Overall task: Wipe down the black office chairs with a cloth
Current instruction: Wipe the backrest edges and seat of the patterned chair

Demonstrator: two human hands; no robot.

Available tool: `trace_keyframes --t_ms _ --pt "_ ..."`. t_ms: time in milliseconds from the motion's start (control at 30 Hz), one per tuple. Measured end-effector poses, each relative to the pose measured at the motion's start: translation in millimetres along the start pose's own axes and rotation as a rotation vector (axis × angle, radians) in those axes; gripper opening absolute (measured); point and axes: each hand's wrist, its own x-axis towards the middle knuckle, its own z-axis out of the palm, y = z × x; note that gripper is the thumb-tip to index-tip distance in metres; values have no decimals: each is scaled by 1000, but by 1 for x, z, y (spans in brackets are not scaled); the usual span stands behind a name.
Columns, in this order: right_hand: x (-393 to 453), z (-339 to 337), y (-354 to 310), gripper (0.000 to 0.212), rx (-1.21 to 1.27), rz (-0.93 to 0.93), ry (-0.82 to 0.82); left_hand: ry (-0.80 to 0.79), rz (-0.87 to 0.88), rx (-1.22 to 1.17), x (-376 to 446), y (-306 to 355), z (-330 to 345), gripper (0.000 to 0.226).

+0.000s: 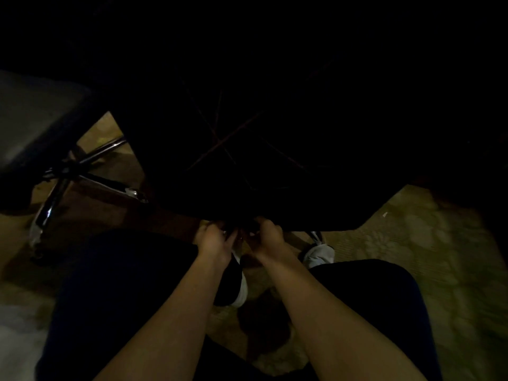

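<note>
Black office chair [275,119] fills the upper centre, close to the camera; red stitch lines are faintly visible on the seat, the rest too dark to read. Its near edge sits right above both hands. Left hand [213,239] and right hand [268,235] meet just under that edge, fingers curled inward toward each other around something dark between them. Likely the cloth being bunched or refolded, but it can't be made out, so what either hand grips is unclear. Hands that low and close together suggest prepping the cloth or working the seat's front lip. The person is crouched, dark-clad knees either side of the arms and light shoes [319,254] on a patterned carpet [426,257]. A second chair [35,138] with a chrome star base [68,171] stands at left, well apart.
</note>
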Motion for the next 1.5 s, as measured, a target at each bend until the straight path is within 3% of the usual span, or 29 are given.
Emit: trace_keyframes --t_ms 200,267,433,700,933,1033,1167,1367,1500 --pt "-3 2 -3 21 -11 4 19 -14 -2 2 -3 7 1 35" --pt "-3 -11 -9 28 25 -67 38 -48 -6 1 -11 -5 11 35" --pt "-9 -68 -52 26 51 -164 134 -150 -130 114 -46 -51 60 34" --pt "-14 -119 -107 29 97 -158 274 -105 -281 32 -73 -83 117 38" --pt "-24 -60 -67 30 95 -203 166 -104 -116 58 -49 -46 74 38" --pt "-28 -21 -44 36 105 -162 165 -84 -54 27 -32 -13 43 38" --pt "-32 26 -28 38 160 -97 165 -34 -105 12 -7 34 12 33" --pt "-32 105 0 37 225 20 147 -97 15 113 17 92 -18 10" --pt "-32 153 15 38 233 97 76 -11 9 111 59 131 -38 7"
